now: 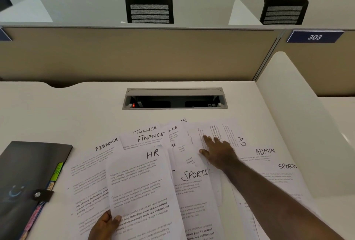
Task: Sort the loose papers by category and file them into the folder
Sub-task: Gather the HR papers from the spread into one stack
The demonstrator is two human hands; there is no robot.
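Loose papers [192, 162] fanned across the desk [57, 109] in front of me, headed FINANCE, HR, SPORTS, ADMIN. My left hand [104, 227] pinches the bottom edge of the HR sheet [142, 186], thumb on top, sheet lying over the pile. My right hand [217, 152] is flat, fingers [206, 137] straight and spread, pressing on a sideways sheet at the far side, gripping nothing. Dark folder [25, 178] lies closed on the left with coloured tabs showing, just beside the papers.

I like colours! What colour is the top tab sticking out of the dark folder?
Bright green tab, seen in the head view.
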